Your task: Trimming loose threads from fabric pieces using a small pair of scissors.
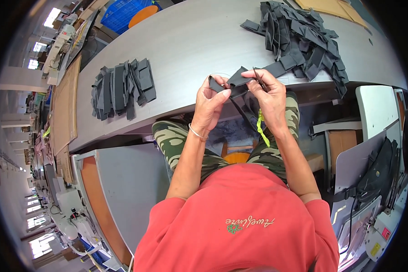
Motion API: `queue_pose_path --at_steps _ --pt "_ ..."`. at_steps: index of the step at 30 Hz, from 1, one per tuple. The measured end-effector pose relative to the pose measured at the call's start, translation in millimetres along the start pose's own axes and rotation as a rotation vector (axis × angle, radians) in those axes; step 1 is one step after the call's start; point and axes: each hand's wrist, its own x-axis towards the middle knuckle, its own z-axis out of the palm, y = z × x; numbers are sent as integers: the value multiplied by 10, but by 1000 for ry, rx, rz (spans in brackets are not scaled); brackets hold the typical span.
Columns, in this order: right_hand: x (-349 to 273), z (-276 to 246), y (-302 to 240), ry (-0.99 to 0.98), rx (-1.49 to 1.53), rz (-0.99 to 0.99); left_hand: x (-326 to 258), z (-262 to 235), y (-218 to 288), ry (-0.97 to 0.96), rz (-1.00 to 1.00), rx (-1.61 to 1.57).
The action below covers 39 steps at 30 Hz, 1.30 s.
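Over my lap, at the table's front edge, I hold a dark grey fabric strip [238, 80] stretched between my hands. My left hand [209, 105] pinches one end between thumb and fingers. My right hand [271, 97] is closed on the other part of the strip, and small dark thread snips [259, 80] lie in its fingers. A neon yellow ribbon [261, 128] dangles below the right hand. Further dark lengths hang beneath the strip; where they end is hidden. A large heap of grey fabric strips [299, 41] lies beyond my right hand, partly over the table edge.
A smaller pile of grey strips [122, 88] lies on the grey table [190, 41] to the left. A blue crate [124, 16] and an orange round seat [143, 16] stand behind it. To the right are a white board [377, 111] and a black bag [378, 167].
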Motion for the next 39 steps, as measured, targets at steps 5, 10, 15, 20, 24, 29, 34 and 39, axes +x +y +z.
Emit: queue_pose_path --at_steps 5,10,15,20,24,29,34,39 --pt "47 -49 -48 23 212 217 -37 2 54 -88 9 126" --pt "84 -98 -62 3 377 393 -28 24 62 -112 28 156" --pt "67 -137 -80 -36 81 124 -27 9 99 30 48 212" --pt "-24 -205 -79 -293 -279 -258 -5 -9 139 13 16 220" --pt "-48 -191 4 -330 -675 -218 -23 -2 85 -26 -35 241" --pt "-54 -361 121 -48 429 161 -9 -95 78 12 -22 74" --pt "-113 -453 41 -169 62 253 -11 -152 79 72 -55 44" --pt "-252 -315 175 -379 42 375 13 -76 72 31 -81 -14"
